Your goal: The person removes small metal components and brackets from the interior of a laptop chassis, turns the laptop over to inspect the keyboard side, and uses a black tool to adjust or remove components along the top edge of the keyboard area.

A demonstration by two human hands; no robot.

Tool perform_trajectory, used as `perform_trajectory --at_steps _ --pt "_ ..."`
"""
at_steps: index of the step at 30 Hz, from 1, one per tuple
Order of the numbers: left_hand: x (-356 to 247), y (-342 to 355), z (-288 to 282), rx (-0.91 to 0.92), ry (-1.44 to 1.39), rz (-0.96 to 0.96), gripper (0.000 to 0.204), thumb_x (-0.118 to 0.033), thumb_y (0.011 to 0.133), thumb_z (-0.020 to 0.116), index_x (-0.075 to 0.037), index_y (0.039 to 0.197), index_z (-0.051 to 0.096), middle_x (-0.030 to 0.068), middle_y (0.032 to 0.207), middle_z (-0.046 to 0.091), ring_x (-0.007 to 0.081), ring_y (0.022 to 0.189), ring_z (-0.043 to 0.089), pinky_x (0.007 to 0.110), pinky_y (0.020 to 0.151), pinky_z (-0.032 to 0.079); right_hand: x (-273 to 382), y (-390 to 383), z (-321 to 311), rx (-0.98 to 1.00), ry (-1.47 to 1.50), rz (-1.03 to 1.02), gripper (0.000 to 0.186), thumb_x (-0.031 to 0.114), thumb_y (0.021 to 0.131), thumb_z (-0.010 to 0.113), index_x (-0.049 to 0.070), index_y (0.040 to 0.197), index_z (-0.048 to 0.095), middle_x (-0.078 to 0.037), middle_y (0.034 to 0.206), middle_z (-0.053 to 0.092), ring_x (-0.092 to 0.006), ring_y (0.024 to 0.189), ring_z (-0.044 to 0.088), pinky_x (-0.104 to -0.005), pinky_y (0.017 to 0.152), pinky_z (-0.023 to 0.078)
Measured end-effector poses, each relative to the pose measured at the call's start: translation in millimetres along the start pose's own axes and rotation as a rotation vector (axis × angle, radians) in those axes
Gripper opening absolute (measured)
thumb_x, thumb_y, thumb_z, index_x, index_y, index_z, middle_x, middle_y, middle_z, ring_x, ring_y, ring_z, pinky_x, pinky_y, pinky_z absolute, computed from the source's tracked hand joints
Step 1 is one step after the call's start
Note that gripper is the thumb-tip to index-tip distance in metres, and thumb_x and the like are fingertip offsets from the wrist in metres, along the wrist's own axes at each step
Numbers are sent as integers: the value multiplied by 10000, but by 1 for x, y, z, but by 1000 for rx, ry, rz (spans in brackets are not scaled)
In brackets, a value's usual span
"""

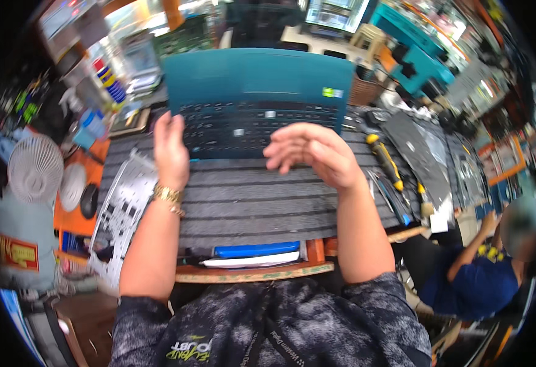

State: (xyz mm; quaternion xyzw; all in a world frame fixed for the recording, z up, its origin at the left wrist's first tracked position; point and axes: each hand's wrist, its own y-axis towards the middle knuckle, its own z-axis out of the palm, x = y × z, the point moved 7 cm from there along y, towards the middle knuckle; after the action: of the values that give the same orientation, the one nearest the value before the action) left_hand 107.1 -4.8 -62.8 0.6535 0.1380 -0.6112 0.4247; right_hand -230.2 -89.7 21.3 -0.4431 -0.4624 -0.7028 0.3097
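A teal laptop housing with a black keyboard is tilted up at the back of the grey slatted work surface. My left hand is at its left edge with fingers extended upward; I cannot tell whether they touch it. My right hand hovers before the keyboard's lower right, fingers spread and slightly bent, holding nothing visible. Beside my left forearm lies a silver perforated metal plate.
Left stand a white fan, spray can and black mouse. Right lie a yellow-black screwdriver, small tools and a dark grey panel. A co-worker in blue sits at the lower right.
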Motion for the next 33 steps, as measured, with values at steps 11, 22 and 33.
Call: perform_trajectory --at_steps 11,22,33 --pt "-17 -2 25 64 -160 -81 318 -8 1215 499 38 1516 591 122 1393 749 162 1238 711 328 1115 552 -52 20 8 -56 36 231 774 443 1182 667 -68 1729 471 -277 1625 675 -392 1467 706 -516 1181 609" --pt "-13 1 29 99 -207 -103 362 8 1199 444 51 1528 588 143 1437 739 187 1314 698 357 1197 513 -56 43 34 -3 93 181 729 450 1192 647 -46 1711 517 -283 1599 690 -420 1443 716 -530 1201 591" --pt "-12 -4 25 12 -296 -116 280 -209 1252 553 -18 1391 704 32 1213 764 111 1086 674 311 986 545 -76 96 57 -118 -21 292 655 374 1222 622 -73 1689 519 -274 1625 674 -392 1385 752 -509 1161 622"
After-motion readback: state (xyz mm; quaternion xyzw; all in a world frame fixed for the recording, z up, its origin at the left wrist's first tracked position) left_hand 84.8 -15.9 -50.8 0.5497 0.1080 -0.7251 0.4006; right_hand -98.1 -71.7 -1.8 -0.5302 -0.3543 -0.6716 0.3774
